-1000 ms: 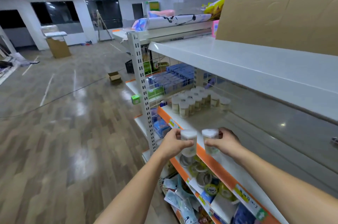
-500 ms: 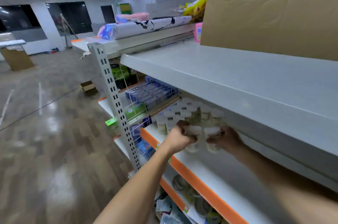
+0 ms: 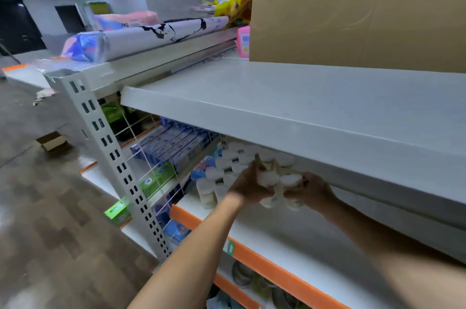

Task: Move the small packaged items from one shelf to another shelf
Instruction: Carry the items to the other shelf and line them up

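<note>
Both hands now deeper under the grey upper shelf [image 3: 302, 107], left hand [image 3: 248, 189] and right hand [image 3: 311, 189] each with closed grip around a small white-capped clear plastic jar [image 3: 268, 180], beside clustered matching jars [image 3: 227, 170] on the orange-edged white shelf [image 3: 264, 265].

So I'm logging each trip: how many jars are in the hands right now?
2: one jar in the left hand, one jar in the right hand, side by side beside the cluster of jars on the shelf.

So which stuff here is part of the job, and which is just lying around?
Part of the job:
- left hand and right hand, each holding a small jar
- jars already on the shelf
- orange-edged shelf

Just lying around:
- cardboard sheet
- blue boxes
- wrapped roll
</note>
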### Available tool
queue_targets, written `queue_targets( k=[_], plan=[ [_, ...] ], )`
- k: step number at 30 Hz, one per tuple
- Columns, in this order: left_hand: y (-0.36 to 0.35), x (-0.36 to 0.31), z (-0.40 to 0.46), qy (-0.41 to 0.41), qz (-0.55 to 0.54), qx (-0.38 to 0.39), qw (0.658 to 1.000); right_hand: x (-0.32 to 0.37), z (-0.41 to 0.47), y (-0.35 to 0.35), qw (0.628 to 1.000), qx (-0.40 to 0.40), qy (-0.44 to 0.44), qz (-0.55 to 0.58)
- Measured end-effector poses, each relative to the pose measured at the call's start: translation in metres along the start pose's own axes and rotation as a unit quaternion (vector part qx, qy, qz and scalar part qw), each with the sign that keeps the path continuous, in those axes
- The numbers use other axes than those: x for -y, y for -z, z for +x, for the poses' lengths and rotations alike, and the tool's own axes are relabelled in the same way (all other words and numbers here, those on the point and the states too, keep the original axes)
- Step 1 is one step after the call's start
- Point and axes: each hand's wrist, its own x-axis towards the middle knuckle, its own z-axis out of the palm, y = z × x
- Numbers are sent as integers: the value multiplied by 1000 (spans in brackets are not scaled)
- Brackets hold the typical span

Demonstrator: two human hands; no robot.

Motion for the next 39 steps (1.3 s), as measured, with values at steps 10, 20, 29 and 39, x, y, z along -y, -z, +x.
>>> queue_targets(
  k=[10, 20, 29, 39],
  plan=[
    [17, 21, 48, -151, 130, -16, 980, 5, 12, -25, 992, -95, -78, 12],
    [12, 31, 81, -206, 285, -30, 936, 7, 10, -52, 975, -194, -100, 29],
    [9, 38, 101, -188, 306, -33, 933, 5, 30, -66, 967, -231, -106, 15],
    [9, 47, 109, -211, 295, -42, 931, 7, 49, -78, 961, -240, -137, 22]
  ],
)
